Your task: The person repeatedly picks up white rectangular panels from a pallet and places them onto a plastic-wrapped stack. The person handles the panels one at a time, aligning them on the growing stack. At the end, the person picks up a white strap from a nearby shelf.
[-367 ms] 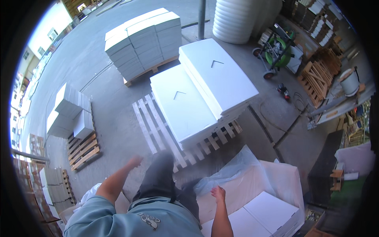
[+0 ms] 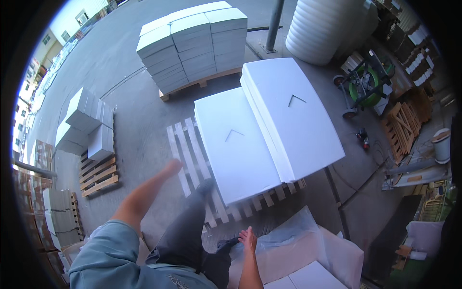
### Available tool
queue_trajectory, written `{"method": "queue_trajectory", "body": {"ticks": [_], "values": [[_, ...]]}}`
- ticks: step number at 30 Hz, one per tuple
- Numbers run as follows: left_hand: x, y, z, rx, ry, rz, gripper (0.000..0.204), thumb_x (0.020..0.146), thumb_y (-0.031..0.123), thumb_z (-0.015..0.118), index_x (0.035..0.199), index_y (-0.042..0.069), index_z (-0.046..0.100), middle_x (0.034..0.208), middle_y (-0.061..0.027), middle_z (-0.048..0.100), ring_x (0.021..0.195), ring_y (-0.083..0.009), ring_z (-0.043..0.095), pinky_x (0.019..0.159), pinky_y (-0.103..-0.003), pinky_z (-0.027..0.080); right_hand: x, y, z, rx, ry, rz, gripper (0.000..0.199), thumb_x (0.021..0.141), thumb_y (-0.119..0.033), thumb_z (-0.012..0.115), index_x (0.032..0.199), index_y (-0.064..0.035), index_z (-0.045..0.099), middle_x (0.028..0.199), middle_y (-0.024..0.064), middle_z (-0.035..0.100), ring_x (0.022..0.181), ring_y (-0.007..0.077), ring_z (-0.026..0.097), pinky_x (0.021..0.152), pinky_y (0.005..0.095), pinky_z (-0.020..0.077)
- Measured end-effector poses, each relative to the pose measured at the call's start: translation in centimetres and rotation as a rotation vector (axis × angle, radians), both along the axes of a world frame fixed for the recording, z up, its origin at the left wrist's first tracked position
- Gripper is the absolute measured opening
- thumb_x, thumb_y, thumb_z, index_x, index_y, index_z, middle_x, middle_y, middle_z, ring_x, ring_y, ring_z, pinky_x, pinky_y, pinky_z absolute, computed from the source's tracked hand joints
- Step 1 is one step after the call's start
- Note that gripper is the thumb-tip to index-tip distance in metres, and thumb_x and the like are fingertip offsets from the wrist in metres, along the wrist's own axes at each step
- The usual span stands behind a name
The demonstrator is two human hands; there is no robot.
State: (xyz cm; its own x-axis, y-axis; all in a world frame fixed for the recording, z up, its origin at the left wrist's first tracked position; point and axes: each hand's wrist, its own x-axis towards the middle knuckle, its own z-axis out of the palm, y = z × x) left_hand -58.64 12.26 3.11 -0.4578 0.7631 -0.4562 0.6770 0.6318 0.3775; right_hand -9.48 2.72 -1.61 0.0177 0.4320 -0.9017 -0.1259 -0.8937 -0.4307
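My left hand [image 2: 174, 167] is stretched forward beside the slats of a wooden pallet [image 2: 179, 144], blurred, its fingers hard to make out. Close in front lie two stacks of large white flat sheets on that pallet: a lower left stack [image 2: 238, 149] and a higher right stack [image 2: 293, 115], each top marked with a dark angle. My right hand [image 2: 248, 238] hangs low with fingers apart and nothing visible in it. It is nearest to the clear plastic film [image 2: 288, 231] draped over a pale pink-wrapped pile [image 2: 339, 250] with white boards [image 2: 313, 277] in it.
Beyond stands a pallet load of white bundles [image 2: 192, 48]. Smaller white stacks [image 2: 89, 123] sit on a pallet at left. A grey post [image 2: 274, 26], a large white foam roll [image 2: 315, 31] and a green wheeled machine [image 2: 365, 86] stand at far right. Dark cables cross the floor.
The view has moved nearer to the two sheet stacks, which now look larger. My left hand has reached further forward to the pallet's side. My right hand stays low beside the film.
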Motion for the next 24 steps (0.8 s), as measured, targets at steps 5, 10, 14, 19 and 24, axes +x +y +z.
{"method": "queue_trajectory", "body": {"ticks": [5, 10, 14, 19, 24], "values": [[-6.9, 17.5, -4.6, 0.177, 0.146, 0.027, 0.046, 0.089, 0.042, 0.048, 0.088, -0.003, 0.06, 0.099, -0.0275, 0.061, 0.098, -0.0417, 0.057, 0.084, -0.048, 0.044, -8.7, 9.7, -4.5, 0.204, -0.222, -0.031, 0.082, 0.087, -0.058, 0.05, 0.134, 0.0068, 0.035, 0.125, 0.0234, 0.051, 0.115, 0.0337, 0.052, 0.095, 0.0446, 0.0437], [-10.8, 31.5, -7.2, 0.225, 0.403, 0.042, 0.055, 0.089, 0.042, 0.044, 0.125, 0.0, 0.051, 0.133, -0.0188, 0.047, 0.121, -0.034, 0.046, 0.102, -0.043, 0.036, -15.6, 15.9, -5.8, 0.13, -0.395, -0.197, 0.082, 0.087, -0.059, 0.05, 0.126, 0.013, 0.042, 0.12, 0.025, 0.055, 0.107, 0.0331, 0.057, 0.089, 0.0407, 0.0471], [-12.0, 37.5, -8.4, 0.075, 0.324, -0.039, 0.06, 0.092, 0.049, 0.038, 0.127, 0.003, 0.05, 0.132, -0.0163, 0.05, 0.124, -0.0293, 0.045, 0.106, -0.041, 0.031, -18.4, 17.1, -5.8, 0.069, -0.628, -0.288, 0.076, 0.088, -0.056, 0.051, 0.114, 0.0152, 0.052, 0.109, 0.0252, 0.06, 0.094, 0.0335, 0.062, 0.08, 0.0401, 0.0506], [-11.9, 38.4, -9.0, -0.024, 0.233, 0.009, 0.065, 0.093, 0.055, 0.029, 0.128, 0.004, 0.05, 0.131, -0.0134, 0.052, 0.125, -0.0255, 0.045, 0.104, -0.041, 0.032, -18.9, 17.1, -6.2, 0.17, -0.722, -0.344, 0.073, 0.09, -0.054, 0.05, 0.109, 0.0165, 0.055, 0.104, 0.0257, 0.062, 0.091, 0.0339, 0.063, 0.078, 0.039, 0.0513], [-12.8, 37.0, -8.9, 0.011, 0.234, 0.0, 0.064, 0.093, 0.054, 0.03, 0.125, 0.003, 0.053, 0.13, -0.0154, 0.053, 0.124, -0.0279, 0.046, 0.104, -0.041, 0.033, -16.8, 15.4, -8.5, 0.174, -0.692, -0.241, 0.071, 0.09, -0.052, 0.05, 0.107, 0.0172, 0.056, 0.104, 0.0253, 0.062, 0.089, 0.031, 0.063, 0.078, 0.0387, 0.0509]]}}
